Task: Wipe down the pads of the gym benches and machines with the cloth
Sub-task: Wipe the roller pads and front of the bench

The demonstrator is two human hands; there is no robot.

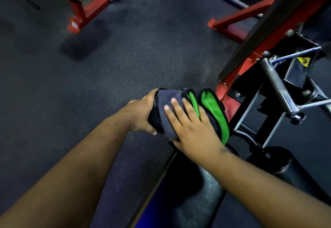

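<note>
A grey and green cloth (pixel 213 106) lies over a black roller pad (pixel 154 115) at the end of a machine. My right hand (pixel 193 125) presses flat on the cloth with straight fingers. My left hand (pixel 141 113) grips the left end of the roller pad, its fingers curled round it. A larger black bench pad (pixel 193 197) lies below my right forearm. Most of the roller pad is hidden under the cloth and hands.
A red and black machine frame (pixel 250 63) with chrome bars (pixel 279 88) stands close on the right. More red frames (pixel 84 11) stand at the back on the dark rubber floor (pixel 107 66). A second round black pad (pixel 277 159) sits to the right.
</note>
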